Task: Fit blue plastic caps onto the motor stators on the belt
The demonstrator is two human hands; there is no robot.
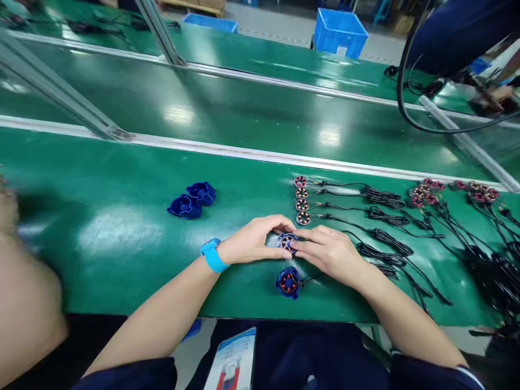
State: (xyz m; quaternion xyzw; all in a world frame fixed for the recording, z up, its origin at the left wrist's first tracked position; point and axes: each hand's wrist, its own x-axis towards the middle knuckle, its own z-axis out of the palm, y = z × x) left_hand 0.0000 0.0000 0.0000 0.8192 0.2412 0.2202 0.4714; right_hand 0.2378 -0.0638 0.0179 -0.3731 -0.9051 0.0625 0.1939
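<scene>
My left hand (pixel 263 239) curls its thumb and fingers round a blue motor housing (pixel 286 241) with a wound stator seated in it. The fingers of my right hand (pixel 328 250) press on the stator from the right side. Just below lies a second blue housing (pixel 288 281) with a red-wound stator inside and a black cable leading right under my right hand. Above my right hand, several loose stators (pixel 301 205) stand in a column, their coiled black cables (pixel 384 215) stretching to the right. My fingertips hide part of the held housing.
Two blue housings (pixel 186 207) sit on the green bench (pixel 122 179) at left. Bunched stators with cables (pixel 424 194) crowd the right end. Metal rails (pixel 244 153) and posts border the bench. Another person's arm (pixel 28 292) is at far left. A blue crate (pixel 340 33) stands beyond.
</scene>
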